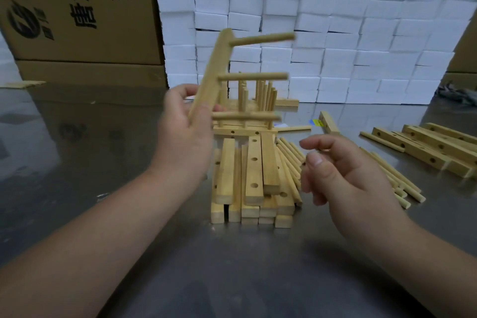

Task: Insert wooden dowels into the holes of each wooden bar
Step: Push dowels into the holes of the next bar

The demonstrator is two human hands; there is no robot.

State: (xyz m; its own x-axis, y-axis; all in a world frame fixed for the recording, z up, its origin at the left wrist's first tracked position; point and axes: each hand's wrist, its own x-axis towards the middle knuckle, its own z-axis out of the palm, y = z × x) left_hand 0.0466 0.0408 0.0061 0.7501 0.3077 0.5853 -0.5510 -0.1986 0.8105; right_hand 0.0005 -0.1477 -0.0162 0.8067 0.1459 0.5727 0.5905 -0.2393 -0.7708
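Observation:
My left hand (184, 131) grips the lower end of a wooden bar (211, 72) held up and tilted, with three dowels (254, 76) sticking out of it to the right. My right hand (343, 170) hovers to the right with loosely curled fingers and holds nothing. Below the held bar lies a stack of drilled wooden bars (251, 178) on the table. Loose dowels (290, 162) lie beside the stack under my right hand. Behind the stack stand finished bars with upright dowels (260, 97).
More drilled bars (436, 147) and dowels (402, 183) lie at the right on the grey metal table (232, 266). A wall of white foam blocks (335, 39) stands behind, with cardboard boxes (77, 13) at the left. A single bar (329, 122) lies mid-right.

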